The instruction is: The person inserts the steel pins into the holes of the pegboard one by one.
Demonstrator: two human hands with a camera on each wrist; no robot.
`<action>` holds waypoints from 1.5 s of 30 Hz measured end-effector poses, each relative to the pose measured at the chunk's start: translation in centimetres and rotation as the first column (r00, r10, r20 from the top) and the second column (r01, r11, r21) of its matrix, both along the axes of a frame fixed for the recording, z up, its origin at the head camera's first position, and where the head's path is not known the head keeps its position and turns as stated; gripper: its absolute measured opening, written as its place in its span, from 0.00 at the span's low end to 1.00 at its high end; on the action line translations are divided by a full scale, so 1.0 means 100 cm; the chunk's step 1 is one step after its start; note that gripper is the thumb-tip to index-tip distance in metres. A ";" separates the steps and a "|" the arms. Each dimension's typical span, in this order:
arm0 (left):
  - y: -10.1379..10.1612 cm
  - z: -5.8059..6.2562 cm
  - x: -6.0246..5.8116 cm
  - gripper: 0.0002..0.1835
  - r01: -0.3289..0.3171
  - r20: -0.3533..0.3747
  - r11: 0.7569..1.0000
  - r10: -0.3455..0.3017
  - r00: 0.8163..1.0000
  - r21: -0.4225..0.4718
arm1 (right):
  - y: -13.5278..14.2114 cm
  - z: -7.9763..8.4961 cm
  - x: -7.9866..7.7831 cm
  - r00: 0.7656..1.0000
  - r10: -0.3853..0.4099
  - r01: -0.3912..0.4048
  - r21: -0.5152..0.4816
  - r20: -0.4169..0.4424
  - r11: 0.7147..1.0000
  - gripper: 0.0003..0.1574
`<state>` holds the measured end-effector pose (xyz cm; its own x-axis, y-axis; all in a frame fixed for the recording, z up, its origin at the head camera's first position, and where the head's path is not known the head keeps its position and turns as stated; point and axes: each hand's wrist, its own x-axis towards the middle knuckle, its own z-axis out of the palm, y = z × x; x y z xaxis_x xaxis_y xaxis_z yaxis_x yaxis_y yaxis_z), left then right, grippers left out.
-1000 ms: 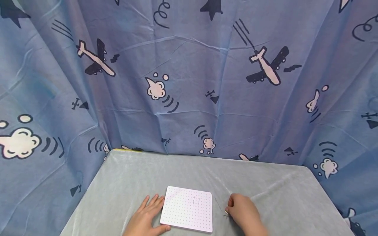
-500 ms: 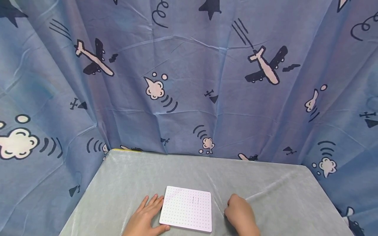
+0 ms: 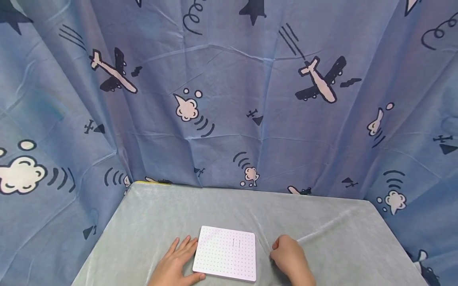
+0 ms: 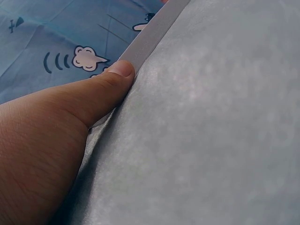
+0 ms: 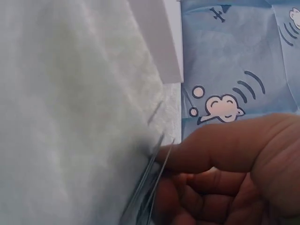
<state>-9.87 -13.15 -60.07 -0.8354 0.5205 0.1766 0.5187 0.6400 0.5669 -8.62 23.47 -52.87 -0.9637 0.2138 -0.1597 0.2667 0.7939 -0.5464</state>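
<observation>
"Where's the board [image 3: 224, 254]?"
"It's lying right of the left hand [image 3: 173, 263], whose spread fingers are touching it; the right hand [image 3: 290, 256] is resting, curled, farther right."
"Gripping the pins [image 5: 151, 161]?"
"Can't tell; they're showing at its fingertips, pointing toward the board."

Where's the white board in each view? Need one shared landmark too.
Head: lower middle, white board lying between the hands.
Left wrist: upper middle, only its slanting edge, touched by the thumb.
Right wrist: top, right of centre, only a corner.
Shared landmark: the blue printed curtain.
</observation>
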 end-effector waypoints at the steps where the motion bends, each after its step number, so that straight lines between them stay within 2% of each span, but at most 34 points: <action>1: 0.000 0.000 0.000 0.54 -0.001 0.002 1.000 0.001 1.000 0.000 | 0.002 0.001 0.000 1.000 -0.002 0.001 -0.020 -0.003 1.000 0.08; 8: 0.001 0.001 0.001 0.54 -0.006 -0.021 1.000 0.006 1.000 0.005 | 0.009 0.008 -0.005 0.994 -0.021 0.009 -0.115 -0.105 0.993 0.05; 11: 0.001 0.001 0.000 0.53 -0.006 -0.036 1.000 0.006 0.999 0.008 | 0.007 0.010 -0.008 0.987 -0.040 0.011 -0.187 -0.153 0.982 0.03; 15: 0.001 -0.001 0.000 0.53 -0.008 -0.060 1.000 0.008 0.998 0.001 | 0.000 0.009 -0.011 0.969 -0.063 -0.014 -0.311 -0.237 0.950 0.03; 19: 0.002 -0.001 0.000 0.53 -0.011 -0.044 1.000 0.011 0.999 -0.003 | -0.009 0.004 -0.014 0.950 -0.081 -0.052 -0.406 -0.303 0.913 0.04; 25: 0.003 0.001 0.000 0.53 -0.012 -0.016 1.000 0.012 1.000 -0.002 | -0.021 -0.004 -0.016 0.943 -0.085 -0.096 -0.508 -0.321 0.856 0.03; 31: 0.003 0.002 -0.001 0.54 -0.015 0.003 1.000 0.015 1.000 -0.004 | -0.034 -0.009 -0.016 0.942 -0.068 -0.134 -0.552 -0.330 0.823 0.04; 34: 0.003 0.002 0.000 0.54 -0.015 0.005 1.000 0.015 1.000 -0.005 | -0.040 -0.013 -0.017 0.934 -0.056 -0.161 -0.552 -0.354 0.818 0.05; 40: 0.002 0.001 0.000 0.54 -0.016 0.011 1.000 0.016 1.000 -0.004 | -0.048 -0.020 -0.016 0.914 -0.009 -0.205 -0.480 -0.406 0.853 0.09; 45: 0.001 0.002 0.002 0.54 -0.018 0.017 1.000 0.018 1.000 0.001 | -0.050 -0.023 -0.016 0.915 0.020 -0.206 -0.425 -0.404 0.882 0.11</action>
<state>-9.71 -13.04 -59.91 -0.8474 0.5052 0.1633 0.4975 0.6482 0.5765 -10.26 18.48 -55.15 -0.9812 0.0940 0.1687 -0.1097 0.4475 -0.8875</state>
